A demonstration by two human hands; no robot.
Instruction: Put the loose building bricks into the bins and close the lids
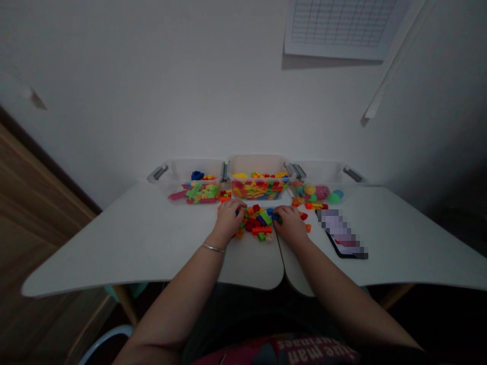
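Plastic bricks [262, 230] | between hands [229, 219] | shirt [315, 352]: "man" | sheet [338, 25]: illegible

In the frame's centre, a pile of bricks [262, 221] lies on the table [148, 238], between the left hand [229, 220] and the right hand [292, 224]. Behind it, three boxes [261, 166] stand in a row before the wall [182, 91]. To the right lies a phone [343, 236]; at the upper right, a paper sheet [338, 28] is on the wall.

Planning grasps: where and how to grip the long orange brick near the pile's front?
Pinch the long orange brick by its short ends, from above, I'd say. It lies left to right; a green brick and pale brick crowd its near side, red bricks its far side, while both ends look freer.
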